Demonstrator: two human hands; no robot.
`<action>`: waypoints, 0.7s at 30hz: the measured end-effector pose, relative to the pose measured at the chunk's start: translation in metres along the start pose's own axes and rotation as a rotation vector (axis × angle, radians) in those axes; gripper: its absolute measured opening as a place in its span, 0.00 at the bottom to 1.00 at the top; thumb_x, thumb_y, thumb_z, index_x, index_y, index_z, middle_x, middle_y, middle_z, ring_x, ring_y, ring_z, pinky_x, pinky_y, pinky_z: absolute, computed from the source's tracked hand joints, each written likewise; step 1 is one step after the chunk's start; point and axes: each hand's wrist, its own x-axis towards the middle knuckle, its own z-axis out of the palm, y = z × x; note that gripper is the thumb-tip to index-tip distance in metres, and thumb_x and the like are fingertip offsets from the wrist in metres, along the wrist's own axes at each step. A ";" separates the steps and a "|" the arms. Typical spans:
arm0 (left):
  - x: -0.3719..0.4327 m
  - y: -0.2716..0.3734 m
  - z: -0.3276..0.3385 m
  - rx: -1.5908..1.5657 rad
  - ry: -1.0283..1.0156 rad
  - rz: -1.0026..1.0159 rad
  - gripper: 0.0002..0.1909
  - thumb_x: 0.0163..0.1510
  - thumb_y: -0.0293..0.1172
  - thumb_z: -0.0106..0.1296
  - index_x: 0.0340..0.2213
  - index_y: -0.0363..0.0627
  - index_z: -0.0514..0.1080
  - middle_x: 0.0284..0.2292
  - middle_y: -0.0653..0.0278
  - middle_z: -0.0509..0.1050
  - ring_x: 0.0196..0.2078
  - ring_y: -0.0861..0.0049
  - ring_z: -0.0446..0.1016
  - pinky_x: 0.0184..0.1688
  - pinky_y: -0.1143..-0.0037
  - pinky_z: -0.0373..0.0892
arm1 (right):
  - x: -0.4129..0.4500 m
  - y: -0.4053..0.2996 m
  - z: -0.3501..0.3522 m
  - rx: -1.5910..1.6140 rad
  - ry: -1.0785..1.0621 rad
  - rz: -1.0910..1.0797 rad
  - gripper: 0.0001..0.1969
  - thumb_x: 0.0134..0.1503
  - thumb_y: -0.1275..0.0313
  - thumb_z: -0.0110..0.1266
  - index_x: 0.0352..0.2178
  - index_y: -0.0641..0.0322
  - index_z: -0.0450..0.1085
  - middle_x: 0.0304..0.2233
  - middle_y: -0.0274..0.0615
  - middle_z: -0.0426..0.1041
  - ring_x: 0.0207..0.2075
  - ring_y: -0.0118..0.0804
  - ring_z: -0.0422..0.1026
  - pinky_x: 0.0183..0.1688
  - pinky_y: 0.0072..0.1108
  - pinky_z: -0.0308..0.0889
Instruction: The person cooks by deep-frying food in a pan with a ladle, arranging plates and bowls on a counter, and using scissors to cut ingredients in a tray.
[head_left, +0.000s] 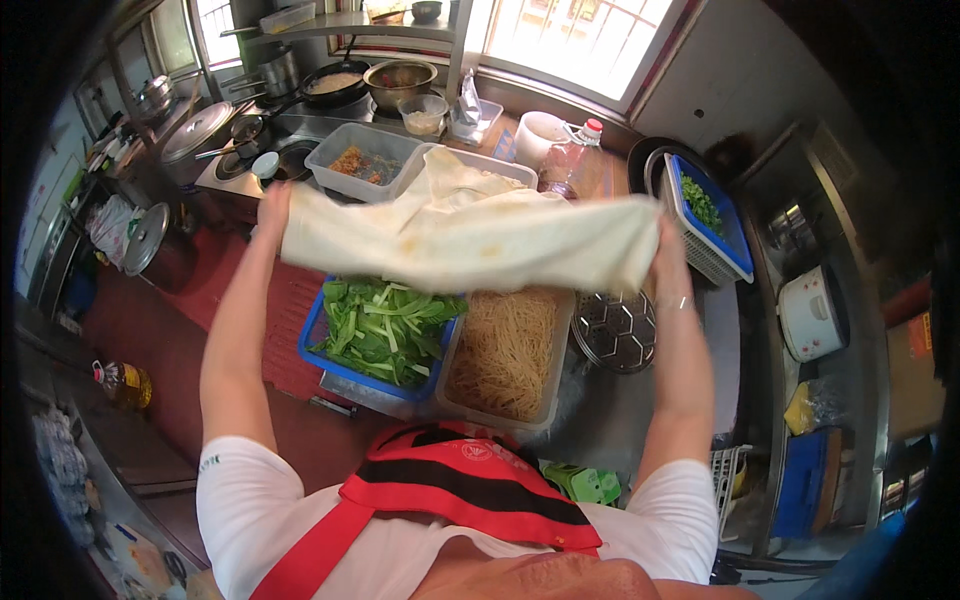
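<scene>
A stained off-white cloth (465, 240) is stretched between my two hands, blurred along its lower edge. My left hand (275, 206) grips its left end, and my right hand (666, 244) grips its right end. Behind, part of the cloth lies over a plastic tub (502, 166). Below the cloth are chopped leafy greens (386, 330) in a blue basket (315, 352). Beside them, thin noodles (510, 345) fill a translucent plastic tub (562, 360). A round perforated metal rack (615, 330) lies right of the noodles.
A tub with orange food scraps (360, 161) stands behind the cloth, near the stove (232, 161). A capped plastic jug (574, 161) and a white bucket (540, 135) stand at the back. Chopped herbs (699, 201) sit in a blue-lined basket (739, 240) at right. An oil bottle (124, 384) is at lower left.
</scene>
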 end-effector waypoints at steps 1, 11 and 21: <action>0.055 0.011 -0.019 -0.210 -0.011 -0.097 0.22 0.56 0.44 0.40 0.28 0.33 0.70 0.27 0.44 0.71 0.29 0.55 0.68 0.33 0.65 0.63 | 0.034 -0.025 0.028 0.111 -0.017 -0.122 0.13 0.56 0.69 0.46 0.39 0.68 0.67 0.37 0.49 0.72 0.38 0.43 0.73 0.44 0.34 0.70; 0.135 0.235 -0.062 -0.873 0.332 0.054 0.16 0.60 0.36 0.40 0.39 0.33 0.67 0.33 0.59 0.72 0.32 0.75 0.71 0.37 0.75 0.68 | -0.065 -0.218 0.048 -0.052 0.015 -0.648 0.33 0.58 0.73 0.46 0.60 0.67 0.40 0.53 0.57 0.59 0.47 0.44 0.69 0.46 0.30 0.72; -0.020 0.107 -0.033 -0.302 0.085 -0.035 0.13 0.58 0.36 0.45 0.28 0.37 0.68 0.26 0.66 0.70 0.30 0.82 0.65 0.35 0.79 0.63 | -0.172 -0.085 -0.056 -0.527 0.216 -0.206 0.19 0.54 0.75 0.51 0.47 0.71 0.63 0.43 0.44 0.71 0.41 0.31 0.70 0.43 0.19 0.65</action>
